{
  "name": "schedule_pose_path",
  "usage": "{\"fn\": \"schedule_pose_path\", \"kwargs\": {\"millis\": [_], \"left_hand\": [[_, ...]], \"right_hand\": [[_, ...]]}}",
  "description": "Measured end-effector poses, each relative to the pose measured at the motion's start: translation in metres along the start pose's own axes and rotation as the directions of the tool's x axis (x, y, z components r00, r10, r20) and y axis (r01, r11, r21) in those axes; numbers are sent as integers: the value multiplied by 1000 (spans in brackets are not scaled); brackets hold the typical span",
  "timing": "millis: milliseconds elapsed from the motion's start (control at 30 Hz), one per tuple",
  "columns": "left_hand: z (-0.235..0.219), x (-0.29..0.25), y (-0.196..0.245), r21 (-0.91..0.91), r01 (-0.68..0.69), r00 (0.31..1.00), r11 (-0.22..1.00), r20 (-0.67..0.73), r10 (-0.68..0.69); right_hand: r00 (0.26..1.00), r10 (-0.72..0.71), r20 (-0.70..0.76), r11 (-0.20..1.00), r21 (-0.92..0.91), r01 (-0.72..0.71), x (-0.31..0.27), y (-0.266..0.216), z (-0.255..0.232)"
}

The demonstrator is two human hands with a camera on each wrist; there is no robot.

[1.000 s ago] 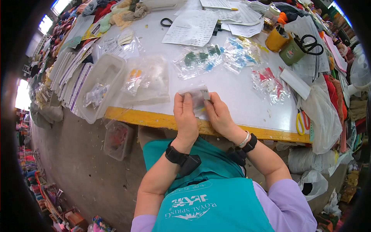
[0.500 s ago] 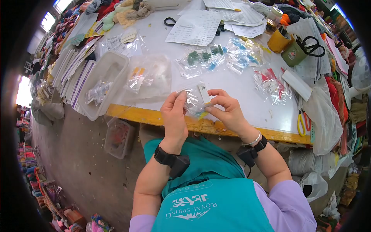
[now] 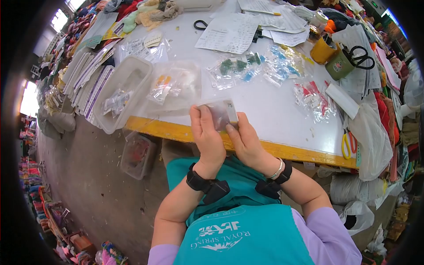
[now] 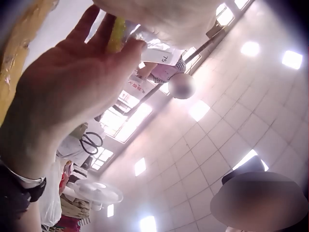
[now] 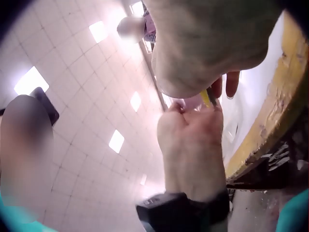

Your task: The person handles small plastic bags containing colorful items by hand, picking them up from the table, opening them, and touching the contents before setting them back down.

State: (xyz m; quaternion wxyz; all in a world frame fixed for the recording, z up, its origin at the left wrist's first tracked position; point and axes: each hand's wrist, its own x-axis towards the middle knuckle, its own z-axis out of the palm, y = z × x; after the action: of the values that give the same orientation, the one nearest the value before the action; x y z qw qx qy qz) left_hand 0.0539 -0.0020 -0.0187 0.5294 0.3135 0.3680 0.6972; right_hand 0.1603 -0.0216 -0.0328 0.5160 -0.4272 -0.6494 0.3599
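Note:
In the head view both hands hold a small clear plastic packet [image 3: 216, 111] above the table's near edge, its corner marked "75". The left hand [image 3: 209, 141] pinches its left side, thumb on top; the right hand [image 3: 251, 145] grips the lower right, thumb against the front. Close up in the left wrist view are the left hand [image 4: 166, 17], the right hand [image 4: 72, 79] and the white label [image 4: 160, 56]. In the right wrist view, the right hand [image 5: 212, 46] covers much of the packet, and the left hand [image 5: 193, 145] reaches in from below.
On the table [image 3: 265, 117] lie bags with green pieces [image 3: 232, 65], blue pieces [image 3: 279, 64] and red pieces [image 3: 314, 98]. A clear tray [image 3: 145, 70] and papers [image 3: 227, 33] sit around them. Yellow-handled scissors [image 3: 346, 145] hang at the right edge.
The packet first opened out flat between the separated hands, label upright. Now the hands are closer together again, and the packet is tilted with its number at the upper right.

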Motion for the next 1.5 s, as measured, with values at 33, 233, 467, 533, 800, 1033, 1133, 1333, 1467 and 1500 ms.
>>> {"fn": "schedule_pose_path", "kwargs": {"millis": [33,233,467,533,800,1033,1133,1333,1467,1500], "left_hand": [[-2,0,-2,-2,1,1000,1000,4,-1],[-1,4,15,79,-39,994,996,106,31],[-7,16,26,-14,20,995,1000,100,-19],[-4,16,31,-29,64,994,998,93,-61],[-18,23,31,66,406,904,912,117,-411],[-57,29,7,43,798,474,600,569,-672],[-40,16,13,188,717,602,671,319,-732],[-10,1,30,301,99,933,948,303,-194],[-23,5,22,338,107,892,935,383,-240],[-25,5,20,338,110,890,935,386,-245]], "right_hand": [[1000,18,-10,1000,13,-18,0,1,1],[989,146,33,986,80,-148,4,1,-9],[967,182,175,899,368,-236,10,7,-30],[970,149,192,923,325,-206,14,4,-39],[981,-112,160,987,133,91,29,-15,-55],[967,140,214,862,454,-225,32,-14,-51],[966,220,135,860,441,-257,30,-13,-45],[956,293,21,864,422,-274,31,-8,-42],[951,309,9,872,398,-287,28,-6,-40],[949,315,4,877,381,-293,26,-4,-40]]}}
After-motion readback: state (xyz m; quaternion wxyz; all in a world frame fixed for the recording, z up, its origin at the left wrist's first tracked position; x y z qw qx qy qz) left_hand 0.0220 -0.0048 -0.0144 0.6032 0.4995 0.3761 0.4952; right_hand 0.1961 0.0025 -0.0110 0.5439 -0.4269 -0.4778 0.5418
